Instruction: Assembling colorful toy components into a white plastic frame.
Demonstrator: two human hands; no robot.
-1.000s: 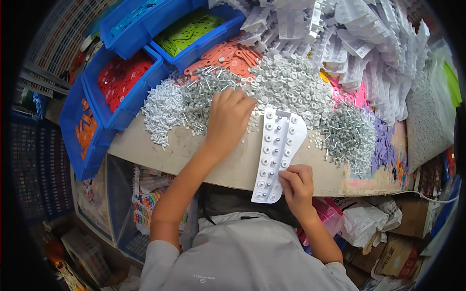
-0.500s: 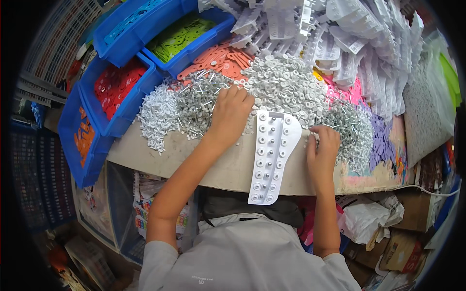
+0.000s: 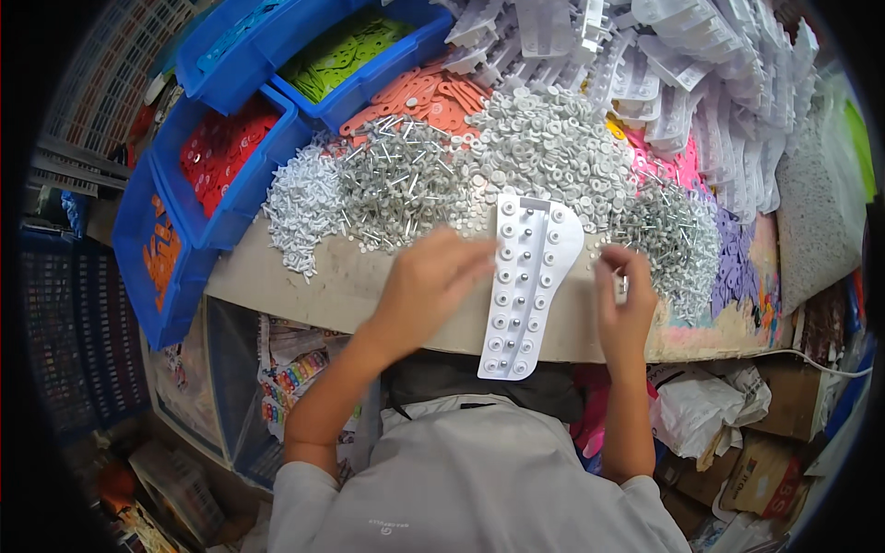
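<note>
A white plastic foot-shaped holder [image 3: 559, 265] lies at the middle of the table, its near end reaching the front edge. Pale round washers sit along both sides of it, and metal pins stand in its central groove. My left hand [image 3: 419, 290] is just left of the holder, its fingers stretched toward the left row; motion smears the fingertips, so what they hold cannot be seen. To the right of the holder, my right hand [image 3: 627, 300] has its fingers curled together. A small pale bit shows between them, too small to name.
Behind the holder lie heaps of grey washers [image 3: 553, 147], metal pins [image 3: 406, 175] and white pegs [image 3: 300, 203]. More pins [image 3: 678, 244] and purple pieces [image 3: 733, 263] lie right. Blue bins [image 3: 198, 241] stand left; white plastic holders [image 3: 710, 92] are stacked at the back.
My left hand has come off the pins heap, moving nearer to me and toward the holder. My right hand's fingers have curled in more. The whole view has shifted slightly.
</note>
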